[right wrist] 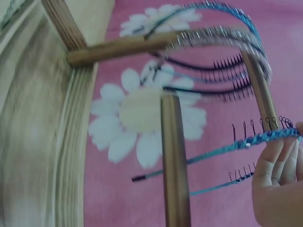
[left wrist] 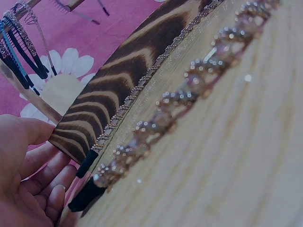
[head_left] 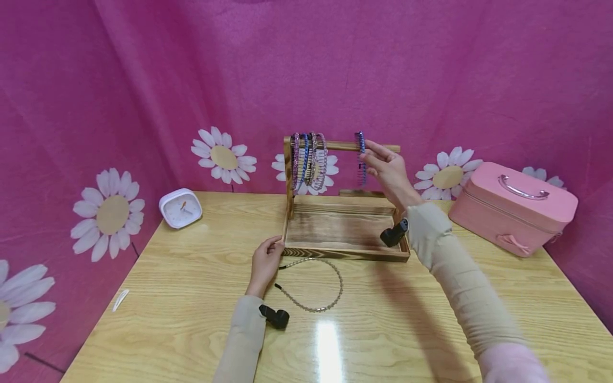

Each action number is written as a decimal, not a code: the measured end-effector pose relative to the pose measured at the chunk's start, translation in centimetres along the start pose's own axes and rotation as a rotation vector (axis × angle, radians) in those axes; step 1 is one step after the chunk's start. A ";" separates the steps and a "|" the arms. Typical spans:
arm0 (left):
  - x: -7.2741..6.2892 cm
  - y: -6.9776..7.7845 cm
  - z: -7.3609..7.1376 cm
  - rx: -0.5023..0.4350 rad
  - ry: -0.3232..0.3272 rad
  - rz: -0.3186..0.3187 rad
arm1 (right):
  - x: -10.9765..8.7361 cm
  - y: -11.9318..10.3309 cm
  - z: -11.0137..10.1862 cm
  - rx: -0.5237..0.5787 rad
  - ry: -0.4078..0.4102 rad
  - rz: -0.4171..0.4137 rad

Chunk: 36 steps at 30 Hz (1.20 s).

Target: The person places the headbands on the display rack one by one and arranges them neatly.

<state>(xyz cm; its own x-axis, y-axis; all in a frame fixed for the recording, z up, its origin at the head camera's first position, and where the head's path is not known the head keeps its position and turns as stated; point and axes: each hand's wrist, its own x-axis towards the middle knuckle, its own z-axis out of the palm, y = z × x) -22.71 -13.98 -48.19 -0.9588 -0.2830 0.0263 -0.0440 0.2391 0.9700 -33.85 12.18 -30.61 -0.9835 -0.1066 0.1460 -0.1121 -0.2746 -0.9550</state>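
Observation:
My right hand (head_left: 390,171) pinches a blue beaded headband (head_left: 362,159) with small wire teeth. That headband hangs at the bar (head_left: 337,145) of a wooden headband rack (head_left: 347,254), toward the bar's right part. In the right wrist view, the fingertips (right wrist: 280,163) grip the blue headband's curved middle. Several purple, blue and clear beaded headbands (head_left: 318,165) hang bunched at the bar's left end, by the post. My left hand (head_left: 265,266) holds the front left corner of the rack's tray base, thumb above and fingers curled below. A beaded headband (head_left: 341,282) with black tips lies before the tray.
A white clock (head_left: 180,208) stands at the back left of the table. At the right sits a pink case (head_left: 512,207) with a silver handle. A small white hair clip (head_left: 121,300) lies near the left edge. Pink flowered cloth (head_left: 306,64) hangs behind.

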 end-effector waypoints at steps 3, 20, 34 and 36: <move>0.0 0.0 0.0 -0.004 -0.001 -0.006 | 0.1 0.6 1.3 -0.052 0.006 0.018; 0.0 0.0 0.4 -0.004 0.001 -0.002 | 0.6 1.7 4.8 0.005 0.029 0.073; 0.0 -0.2 0.3 -0.002 0.014 -0.009 | -0.3 2.6 4.4 0.058 -0.030 0.107; 0.0 -0.1 0.2 0.002 0.015 -0.005 | -0.7 2.8 4.2 0.054 -0.042 0.121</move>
<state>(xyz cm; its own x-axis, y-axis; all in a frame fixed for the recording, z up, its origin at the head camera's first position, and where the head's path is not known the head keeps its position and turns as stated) -22.75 -13.86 -48.33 -0.9543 -0.2979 0.0246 -0.0499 0.2397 0.9696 -32.90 7.49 -32.33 -0.9825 -0.1814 0.0421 0.0162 -0.3086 -0.9511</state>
